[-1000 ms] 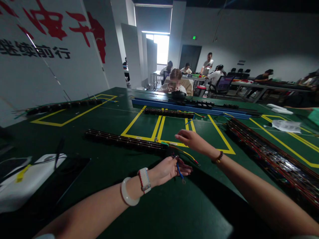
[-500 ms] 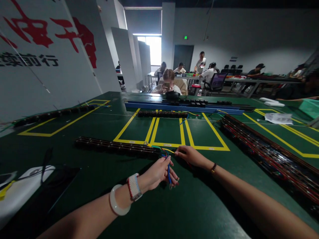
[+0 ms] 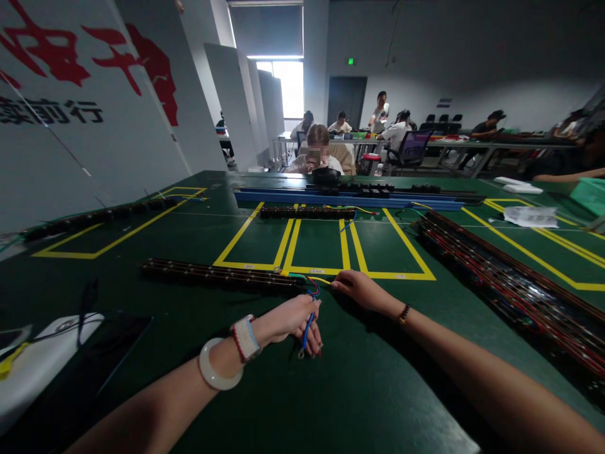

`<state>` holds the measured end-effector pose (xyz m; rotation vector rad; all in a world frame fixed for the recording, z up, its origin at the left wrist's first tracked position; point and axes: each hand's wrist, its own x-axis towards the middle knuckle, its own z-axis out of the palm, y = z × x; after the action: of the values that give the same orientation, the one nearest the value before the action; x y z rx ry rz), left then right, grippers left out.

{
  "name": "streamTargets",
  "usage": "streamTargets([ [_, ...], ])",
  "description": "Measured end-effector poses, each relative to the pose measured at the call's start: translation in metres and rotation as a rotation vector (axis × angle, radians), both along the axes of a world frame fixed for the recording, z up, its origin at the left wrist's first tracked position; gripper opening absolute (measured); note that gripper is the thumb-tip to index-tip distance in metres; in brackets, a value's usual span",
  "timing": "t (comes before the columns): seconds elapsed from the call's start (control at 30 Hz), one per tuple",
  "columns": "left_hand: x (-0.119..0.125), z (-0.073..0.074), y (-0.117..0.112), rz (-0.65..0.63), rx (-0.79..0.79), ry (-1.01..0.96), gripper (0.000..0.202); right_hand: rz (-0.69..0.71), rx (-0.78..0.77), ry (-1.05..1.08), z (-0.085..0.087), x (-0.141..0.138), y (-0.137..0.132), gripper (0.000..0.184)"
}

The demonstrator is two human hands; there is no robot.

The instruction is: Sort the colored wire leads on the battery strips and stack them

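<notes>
A long dark strip (image 3: 222, 275) with thin copper-coloured lines lies across the green table in front of me. Coloured wires come out of its right end. My left hand (image 3: 295, 318) is closed on a blue wire (image 3: 307, 334), whose ring terminal (image 3: 301, 354) hangs below the fingers. Just right of the strip, my right hand (image 3: 357, 290) pinches the end of a yellow wire (image 3: 321, 280). A green wire (image 3: 297, 276) and a red one run close by, and another ring terminal (image 3: 277, 270) rests on the strip.
Yellow tape (image 3: 246, 265) marks boxes on the table. Beyond are a shorter dark strip (image 3: 307, 213) and blue rails (image 3: 350, 200). A wide wired bundle (image 3: 510, 290) lies at right, a white device (image 3: 57, 353) at left. A person (image 3: 319, 148) sits across the table.
My left hand has moved a little left with the blue wire, and the wire's end has swung left with it. My right hand keeps its pinch, nearly in place. The view has shifted slightly.
</notes>
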<state>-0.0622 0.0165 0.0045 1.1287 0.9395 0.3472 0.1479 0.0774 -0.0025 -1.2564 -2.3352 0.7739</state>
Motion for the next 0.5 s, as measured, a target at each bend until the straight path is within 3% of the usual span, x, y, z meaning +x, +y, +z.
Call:
streamTargets([
  [0.17,0.0,0.005,0.001,0.024,-0.062,-0.047,0.037,0.007,0.033,-0.029,0.006,-0.002,0.0,0.026],
  [0.3,0.001,0.015,0.002,0.048,-0.149,-0.087,0.035,0.032,0.143,0.093,0.024,-0.012,-0.012,0.027],
  [0.5,0.002,0.018,0.0,0.054,-0.128,-0.052,0.024,0.305,0.134,0.206,0.046,-0.033,-0.041,0.048],
])
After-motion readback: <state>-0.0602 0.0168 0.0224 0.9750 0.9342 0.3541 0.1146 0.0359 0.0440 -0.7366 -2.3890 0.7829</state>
